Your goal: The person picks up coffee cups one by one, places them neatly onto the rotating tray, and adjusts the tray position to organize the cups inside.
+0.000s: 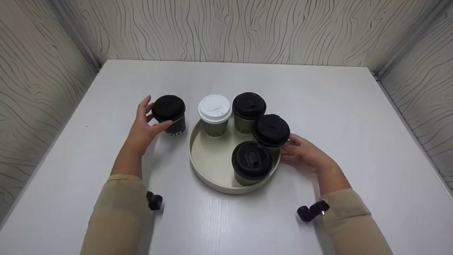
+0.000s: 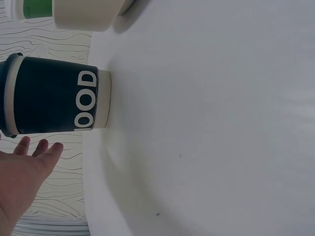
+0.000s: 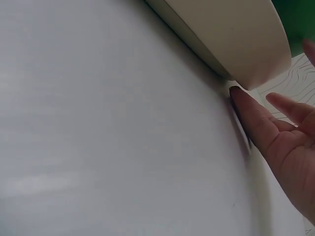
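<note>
My left hand (image 1: 142, 131) is spread around a dark paper cup (image 1: 169, 108) with a black lid, left of the round tray (image 1: 208, 168). Thumb and fingers lie on either side of this upright cup; white letters show on its wall in the left wrist view, where the fingers (image 2: 47, 156) are extended just beside it. On the tray's right side, my right hand (image 1: 306, 154) has its fingers at the rim, close to a black-lidded cup (image 1: 271, 129). In the right wrist view a fingertip (image 3: 238, 96) reaches the tray's lower edge, fingers nearly straight.
Also on the tray stand a green cup with a white lid (image 1: 214, 108), a black-lidded cup (image 1: 249, 105) at the back and another black-lidded cup (image 1: 252, 161) near the front. The white table (image 1: 212, 226) meets patterned panels (image 1: 226, 32) behind and at both sides.
</note>
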Demonstrator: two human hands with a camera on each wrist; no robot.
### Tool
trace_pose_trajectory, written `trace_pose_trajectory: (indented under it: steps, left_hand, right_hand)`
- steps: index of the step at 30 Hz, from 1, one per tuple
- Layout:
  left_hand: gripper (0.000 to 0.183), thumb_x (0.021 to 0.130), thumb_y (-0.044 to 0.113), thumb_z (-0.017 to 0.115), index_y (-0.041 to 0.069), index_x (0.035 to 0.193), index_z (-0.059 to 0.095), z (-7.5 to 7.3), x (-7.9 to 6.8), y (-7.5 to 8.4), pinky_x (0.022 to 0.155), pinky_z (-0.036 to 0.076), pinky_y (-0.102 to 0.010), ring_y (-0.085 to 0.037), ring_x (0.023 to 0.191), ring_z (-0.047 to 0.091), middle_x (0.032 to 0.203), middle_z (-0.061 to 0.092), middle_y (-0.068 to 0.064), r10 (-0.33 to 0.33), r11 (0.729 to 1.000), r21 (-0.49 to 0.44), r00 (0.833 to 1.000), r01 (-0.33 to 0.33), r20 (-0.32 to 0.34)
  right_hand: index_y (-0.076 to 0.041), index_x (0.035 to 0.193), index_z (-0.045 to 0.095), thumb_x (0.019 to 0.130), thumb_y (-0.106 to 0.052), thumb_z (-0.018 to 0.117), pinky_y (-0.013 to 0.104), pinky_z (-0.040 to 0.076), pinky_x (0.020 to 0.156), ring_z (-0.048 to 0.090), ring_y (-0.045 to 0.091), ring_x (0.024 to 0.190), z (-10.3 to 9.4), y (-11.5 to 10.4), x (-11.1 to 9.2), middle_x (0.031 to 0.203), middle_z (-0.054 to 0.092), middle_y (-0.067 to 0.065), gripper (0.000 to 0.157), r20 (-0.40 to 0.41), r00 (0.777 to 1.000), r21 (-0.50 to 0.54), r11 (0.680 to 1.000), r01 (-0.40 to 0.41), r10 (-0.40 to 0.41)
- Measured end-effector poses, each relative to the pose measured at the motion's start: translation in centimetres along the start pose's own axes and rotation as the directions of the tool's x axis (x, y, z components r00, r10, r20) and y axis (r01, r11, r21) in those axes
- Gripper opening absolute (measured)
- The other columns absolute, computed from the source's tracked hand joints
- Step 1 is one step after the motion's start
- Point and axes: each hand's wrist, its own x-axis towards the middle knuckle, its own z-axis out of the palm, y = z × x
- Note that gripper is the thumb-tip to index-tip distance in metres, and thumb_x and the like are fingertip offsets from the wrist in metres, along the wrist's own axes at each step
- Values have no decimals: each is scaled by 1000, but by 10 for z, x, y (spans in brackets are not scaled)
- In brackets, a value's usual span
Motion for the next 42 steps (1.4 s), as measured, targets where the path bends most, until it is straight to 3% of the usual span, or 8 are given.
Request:
trace_pose_trajectory:
  steps: [3, 14, 29, 42]
  left_hand:
    - [100, 74, 25, 76, 29, 146, 7, 1, 1, -1, 104, 27, -45, -28, 136, 19, 151, 13, -6, -2, 1000, -16, 1000, 2, 7]
    - [101, 72, 30, 78, 29, 146, 9, 6, 6, -4, 106, 24, -46, -31, 134, 22, 150, 16, -10, 2, 1000, 17, 1000, -2, -10]
    - [102, 72, 31, 78, 31, 146, 8, 7, 10, -3, 107, 19, -49, -32, 136, 16, 151, 14, -4, -13, 998, 58, 1000, 14, -17]
    - [98, 72, 30, 78, 30, 146, 13, 10, 11, -3, 108, 17, -47, -28, 137, 15, 151, 17, 0, -13, 998, 65, 1000, 15, -27]
  right_hand:
    - [-5, 137, 31, 88, 4, 50, 38, 44, 92, 56, 20, 103, -1, 1, 3, 118, 52, 8, 54, 16, 1000, 34, 999, -3, 3]
    - [-11, 124, 45, 85, 4, 55, 35, 46, 89, 54, 17, 101, 1, 0, 2, 115, 54, 4, 43, 17, 999, -29, 999, -35, 36]
    - [-7, 138, 32, 82, 0, 62, 35, 46, 89, 51, 17, 109, 6, 4, -4, 123, 52, 6, 64, -4, 999, -183, 982, -37, 37]
    - [-4, 141, 27, 83, 0, 60, 36, 45, 91, 51, 16, 111, 6, 9, -5, 122, 53, 5, 67, -4, 1000, -189, 982, -7, 7]
